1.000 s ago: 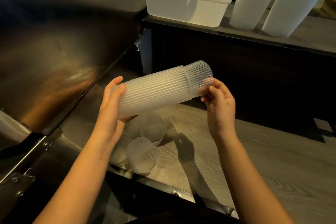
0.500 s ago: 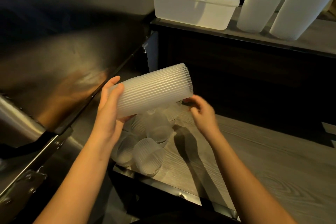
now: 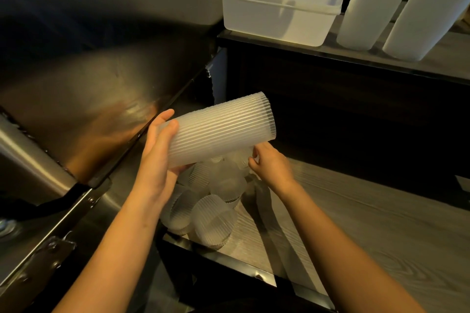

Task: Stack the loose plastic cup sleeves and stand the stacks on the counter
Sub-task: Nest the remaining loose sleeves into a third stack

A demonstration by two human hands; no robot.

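L hand (image 3: 157,160) grips the stack of sleeves (image 3: 221,129) at its left end, thumb and fingers curled round it, and holds it in the air above the bench. The stack lies almost level, w/ the open end a bit higher, to the right. R hand (image 3: 270,166) is just under that open end, fingers curled at the rim of one loose sleeve (image 3: 240,159). If it really pinches the rim I cannot tell, as the clear plastic hides it. Below both hands the pile of loose sleeves (image 3: 216,221) lies at the left-front corner of the bench (image 3: 381,223), some on their side, some w/ the mouth up. The bench top is grey wood grain w/ a metal strip along the front edge. Left of it is a sloped steel surface (image 3: 76,109). Behind, on a higher shelf (image 3: 445,58), stands a white tub (image 3: 279,12), and just beside it 2 tall white columns (image 3: 368,2).
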